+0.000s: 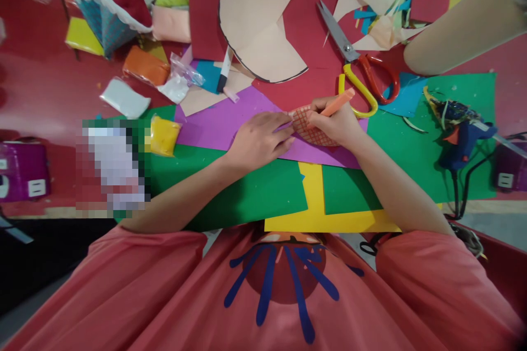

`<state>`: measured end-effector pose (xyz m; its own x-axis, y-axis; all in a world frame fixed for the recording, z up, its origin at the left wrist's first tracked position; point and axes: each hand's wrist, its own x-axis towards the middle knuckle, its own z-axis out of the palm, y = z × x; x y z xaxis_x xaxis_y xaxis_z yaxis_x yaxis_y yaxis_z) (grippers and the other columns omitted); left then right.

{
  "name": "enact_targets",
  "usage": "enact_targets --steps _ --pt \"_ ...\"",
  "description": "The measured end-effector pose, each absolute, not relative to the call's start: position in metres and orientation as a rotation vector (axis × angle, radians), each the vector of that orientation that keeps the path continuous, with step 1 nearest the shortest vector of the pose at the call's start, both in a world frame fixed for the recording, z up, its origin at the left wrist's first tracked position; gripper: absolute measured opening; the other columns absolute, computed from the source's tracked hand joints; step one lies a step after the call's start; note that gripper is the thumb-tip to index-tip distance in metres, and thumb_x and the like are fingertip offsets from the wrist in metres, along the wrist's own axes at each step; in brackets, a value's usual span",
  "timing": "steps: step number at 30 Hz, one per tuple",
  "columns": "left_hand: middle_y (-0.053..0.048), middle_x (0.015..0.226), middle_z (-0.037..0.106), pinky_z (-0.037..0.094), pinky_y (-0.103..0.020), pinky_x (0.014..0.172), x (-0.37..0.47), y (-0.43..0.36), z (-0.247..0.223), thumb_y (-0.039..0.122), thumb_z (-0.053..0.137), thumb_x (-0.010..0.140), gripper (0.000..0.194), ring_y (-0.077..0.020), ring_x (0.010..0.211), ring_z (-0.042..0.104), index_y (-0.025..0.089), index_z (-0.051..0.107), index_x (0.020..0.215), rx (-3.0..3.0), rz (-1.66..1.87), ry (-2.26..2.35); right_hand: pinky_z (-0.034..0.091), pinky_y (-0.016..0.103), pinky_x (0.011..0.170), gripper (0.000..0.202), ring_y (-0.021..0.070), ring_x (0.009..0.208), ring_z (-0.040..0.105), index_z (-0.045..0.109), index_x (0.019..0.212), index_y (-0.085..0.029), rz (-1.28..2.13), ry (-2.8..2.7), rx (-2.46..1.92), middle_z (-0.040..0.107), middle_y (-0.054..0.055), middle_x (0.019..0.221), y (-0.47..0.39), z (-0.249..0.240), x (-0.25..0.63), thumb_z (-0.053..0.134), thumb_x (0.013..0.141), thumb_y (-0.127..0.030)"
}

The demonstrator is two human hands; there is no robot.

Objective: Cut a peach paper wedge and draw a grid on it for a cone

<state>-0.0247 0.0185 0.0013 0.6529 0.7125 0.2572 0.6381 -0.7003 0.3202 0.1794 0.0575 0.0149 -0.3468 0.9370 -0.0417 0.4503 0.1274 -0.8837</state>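
Note:
My right hand (341, 125) is closed round an orange marker (341, 101), which slants up and to the right. Under it lies a small paper cutout (303, 123) with a grid of orange-brown lines; the marker's tip is hidden by my fingers. With fingers stretched out, my left hand (260, 140) rests flat, its fingertips at the cutout's left edge. Both hands are over a purple sheet (206, 126). Just beyond my right hand lie large scissors (349, 55) with one red and one yellow handle, blades pointing away.
A cream paper shape (263, 27) with a black outline lies ahead on red paper. Clay packets, including a yellow one (164, 136), are at left. A blue glue gun (463, 145) rests at right on green sheets (255, 186), near paper scraps (379, 27) and a cream tube (461, 27).

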Motion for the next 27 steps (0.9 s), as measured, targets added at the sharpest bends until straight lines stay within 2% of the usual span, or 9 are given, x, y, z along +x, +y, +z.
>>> enact_targets --steps 6,10,13,19,27 --pt "-0.011 0.116 0.070 0.052 -0.043 0.093 -0.025 0.019 0.002 0.031 0.043 0.098 0.032 -0.0258 0.109 0.066 0.017 0.071 0.104 2.679 0.562 1.107 0.034 0.028 0.050 0.028 0.0117 0.052 0.045 0.043 0.053 -0.022 1.211 -1.749 -1.286 0.050 -0.002 0.053 0.056 0.019 0.181 0.056 0.076 -0.012" --pt "-0.012 0.119 0.069 0.050 -0.046 0.097 -0.027 0.021 0.003 0.032 0.041 0.099 0.034 -0.0272 0.117 0.063 0.017 0.069 0.113 2.650 0.530 1.149 0.038 0.028 0.054 0.027 0.0118 0.054 0.046 0.045 0.057 -0.022 1.206 -1.697 -1.245 0.049 -0.003 0.054 0.053 0.023 0.181 0.057 0.081 -0.019" --pt "-0.011 0.119 0.069 0.051 -0.045 0.096 -0.028 0.021 0.002 0.033 0.041 0.099 0.034 -0.0274 0.115 0.064 0.017 0.069 0.112 2.698 0.526 1.171 0.039 0.029 0.055 0.026 0.0121 0.054 0.045 0.047 0.058 -0.022 1.219 -1.713 -1.226 0.049 -0.003 0.055 0.053 0.021 0.180 0.057 0.082 -0.021" --pt "-0.013 0.122 0.068 0.052 -0.047 0.096 -0.027 0.019 0.001 0.034 0.041 0.099 0.035 -0.0293 0.118 0.063 0.016 0.070 0.107 2.735 0.518 1.148 0.036 0.027 0.057 0.026 0.0105 0.056 0.044 0.045 0.058 -0.020 1.131 -1.819 -1.273 0.050 -0.003 0.057 0.054 0.013 0.180 0.057 0.079 -0.014" --pt "-0.015 0.124 0.067 0.051 -0.049 0.098 -0.026 0.018 0.002 0.033 0.040 0.099 0.036 -0.0298 0.120 0.061 0.016 0.071 0.107 2.697 0.501 1.155 0.031 0.029 0.056 0.034 0.0106 0.054 0.037 0.036 0.056 -0.021 1.126 -1.911 -1.302 0.041 -0.004 0.055 0.054 0.016 0.180 0.057 0.079 -0.009"
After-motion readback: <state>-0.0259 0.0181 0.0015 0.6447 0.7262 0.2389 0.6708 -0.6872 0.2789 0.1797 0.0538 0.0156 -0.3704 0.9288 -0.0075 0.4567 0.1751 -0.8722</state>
